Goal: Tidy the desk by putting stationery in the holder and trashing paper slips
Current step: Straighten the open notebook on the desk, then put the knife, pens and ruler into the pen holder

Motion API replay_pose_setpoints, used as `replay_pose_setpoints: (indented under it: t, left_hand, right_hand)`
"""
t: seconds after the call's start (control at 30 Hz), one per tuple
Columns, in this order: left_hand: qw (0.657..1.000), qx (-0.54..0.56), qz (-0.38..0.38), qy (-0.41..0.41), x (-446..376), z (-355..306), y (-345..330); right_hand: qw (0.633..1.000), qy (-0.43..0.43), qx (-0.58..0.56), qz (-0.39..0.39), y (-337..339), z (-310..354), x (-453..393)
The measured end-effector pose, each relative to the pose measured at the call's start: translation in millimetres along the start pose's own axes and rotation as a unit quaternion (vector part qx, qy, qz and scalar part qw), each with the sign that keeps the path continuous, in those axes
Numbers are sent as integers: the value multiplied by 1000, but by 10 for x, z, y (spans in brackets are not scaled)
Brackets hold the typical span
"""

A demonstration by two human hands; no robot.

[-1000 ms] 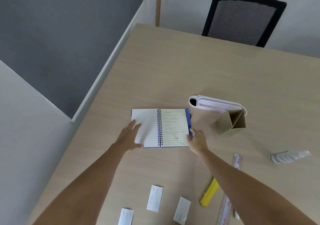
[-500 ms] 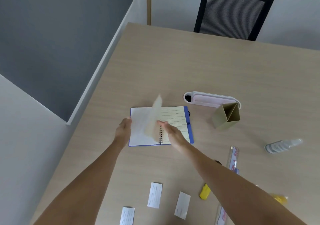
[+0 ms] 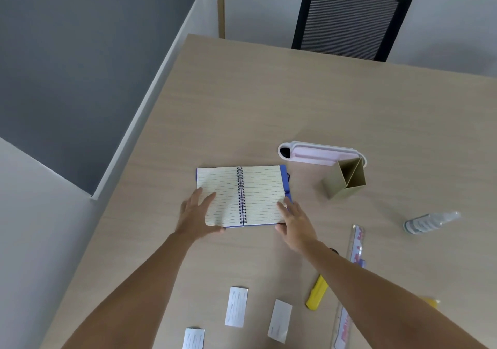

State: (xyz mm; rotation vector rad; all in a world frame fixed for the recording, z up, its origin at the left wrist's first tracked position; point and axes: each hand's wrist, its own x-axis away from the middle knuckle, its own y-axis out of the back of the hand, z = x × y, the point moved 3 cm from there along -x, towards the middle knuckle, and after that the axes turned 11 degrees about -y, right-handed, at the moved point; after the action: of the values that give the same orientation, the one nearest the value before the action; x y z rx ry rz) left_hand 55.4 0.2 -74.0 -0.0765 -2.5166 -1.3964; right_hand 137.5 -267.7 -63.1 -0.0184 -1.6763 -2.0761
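Observation:
A blue spiral notebook [image 3: 258,187] lies open on the desk [image 3: 269,101], showing two blank lined pages. My left hand [image 3: 197,214] rests flat on the lower left page, fingers spread. My right hand [image 3: 294,221] touches the notebook's lower right corner, fingers apart. A tan cardboard holder [image 3: 345,179] stands to the right of the notebook. Three white paper slips [image 3: 236,306] [image 3: 280,320] [image 3: 194,338] lie near the front edge. A yellow marker [image 3: 317,292] and a clear ruler [image 3: 355,244] lie partly under my right forearm.
A pink and white case [image 3: 320,153] lies behind the holder. A small spray bottle [image 3: 430,222] lies on its side at the right. A black mesh chair [image 3: 352,20] stands at the far edge. The desk's left edge meets a grey wall.
A page has been turned from right to left; the notebook now shows blank lined pages. My right hand has returned to the lower right corner and the left lies flat on the left page.

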Motion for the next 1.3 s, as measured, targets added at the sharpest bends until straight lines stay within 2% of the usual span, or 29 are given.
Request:
replay_pose_setpoints:
  t: [0.17, 0.43, 0.7, 0.77, 0.87, 0.97, 1.07, 1.2, 1.3]
  left_hand:
    - [999, -14, 29, -18, -311, -114, 124]
    - [999, -15, 40, -30, -579, -257, 184]
    - [998, -36, 57, -14, -569, -322, 192]
    - [998, -30, 46, -10, -519, -366, 180]
    - [1000, -24, 12, -17, -411, -493, 154]
    - [999, -16, -26, -38, -272, -799, 55]
    - [995, 34, -35, -83, -117, -1250, -222]
    - [983, 108, 30, -147, 90, -1991, -746]
    - [977, 127, 75, -152, 255, -2589, -1202]
  right_hand:
    - [999, -44, -13, -30, 0, -87, -18]
    - [997, -74, -20, -32, 20, -178, -147]
    - [997, -76, -17, 1, 75, -185, -177]
    - [996, -81, -18, 20, 138, -197, -160]
    - [992, -83, -89, 26, 285, -294, -75]
    - [992, -68, -107, 20, 487, -574, 183]
    - [989, -96, -110, -17, 648, -1104, 601]
    - [967, -213, -130, -56, 706, -2042, 1241]
    - [960, -250, -114, -55, 691, -2588, 1623]
